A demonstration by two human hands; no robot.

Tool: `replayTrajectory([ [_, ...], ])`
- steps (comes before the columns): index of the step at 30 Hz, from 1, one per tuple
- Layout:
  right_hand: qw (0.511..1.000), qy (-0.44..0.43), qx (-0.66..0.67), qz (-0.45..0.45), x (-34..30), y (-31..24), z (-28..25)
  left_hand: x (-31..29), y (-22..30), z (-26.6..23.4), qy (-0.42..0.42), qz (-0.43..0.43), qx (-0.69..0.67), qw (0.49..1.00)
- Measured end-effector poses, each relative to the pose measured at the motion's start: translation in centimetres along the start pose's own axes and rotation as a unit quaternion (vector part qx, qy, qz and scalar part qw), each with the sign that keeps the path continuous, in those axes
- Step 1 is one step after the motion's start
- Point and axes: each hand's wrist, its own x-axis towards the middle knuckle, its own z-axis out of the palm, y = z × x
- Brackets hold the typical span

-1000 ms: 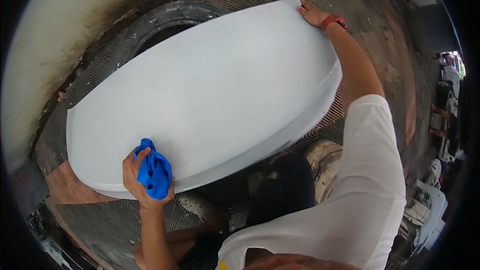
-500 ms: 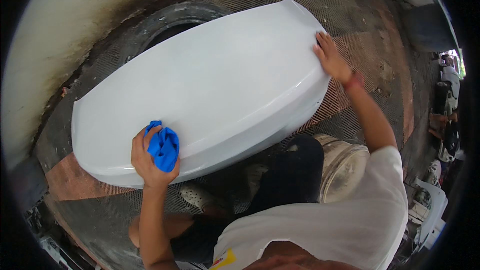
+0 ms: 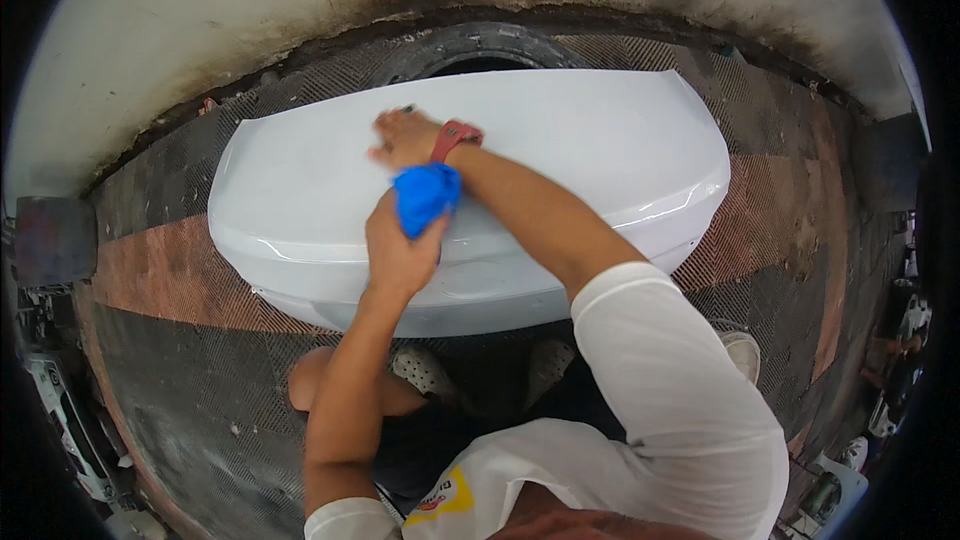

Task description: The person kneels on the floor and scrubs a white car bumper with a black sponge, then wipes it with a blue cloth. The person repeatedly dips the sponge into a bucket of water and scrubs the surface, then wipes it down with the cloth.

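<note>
A glossy white car body panel (image 3: 580,140), long and curved like a trunk lid or hood, lies in front of me. Bunched in my left hand (image 3: 398,252) is a blue cloth (image 3: 426,198), held over the near middle part of the panel. My right arm reaches across to the left, its wrist carrying a red watch or band (image 3: 456,139). Just beyond the cloth, my right hand (image 3: 403,137) is over the panel's top face with its fingers apart, slightly blurred. Whether its palm touches the surface is hard to tell.
A black tire (image 3: 490,43) is partly hidden behind the panel, near a stained wall (image 3: 330,0). Patterned matting (image 3: 190,380) covers the floor. A whitish bucket (image 3: 742,352) stands by my right side. Dark bins (image 3: 55,240) and car parts (image 3: 75,430) line the sides.
My right hand has left the panel's right edge and crossed to its left-middle top. The left hand has moved right along the panel with the blue cloth. The view has turned.
</note>
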Motion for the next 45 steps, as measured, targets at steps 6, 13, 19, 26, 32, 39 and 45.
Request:
replayTrajectory([
  [6, 0.996, -0.049, 0.022, 0.07, -16.3, 7.2, -5.8, 4.8, -2.5, -10.7, 0.123, -0.191, -0.453, 0.862],
  [13, 0.868, -0.041, -0.096, 0.486, -32.1, 10.6, -13.1, 7.1, -8.0, -18.4, 0.255, -0.224, -0.525, 0.781],
  [19, 0.996, -0.037, 0.084, -0.005, -7.1, -18.0, -0.1, 8.6, -12.3, -21.1, 0.358, -0.157, -0.489, 0.78],
  [26, 0.987, 0.012, 0.117, -0.109, -3.4, -18.0, 2.2, 8.2, -14.4, -24.2, 0.366, -0.127, -0.419, 0.821],
  [32, 0.901, -0.038, -0.024, 0.432, -22.4, 6.2, -10.8, 5.8, -15.4, -29.9, 0.457, -0.145, -0.481, 0.734],
  [39, 0.97, -0.037, -0.011, 0.238, -2.1, 7.7, -2.1, 2.8, -13.8, -31.9, 0.541, -0.149, -0.46, 0.688],
  [45, 0.995, -0.08, 0.027, 0.059, 21.5, -18.2, 6.9, 3.2, -13.1, -31.3, 0.547, -0.119, -0.426, 0.711],
])
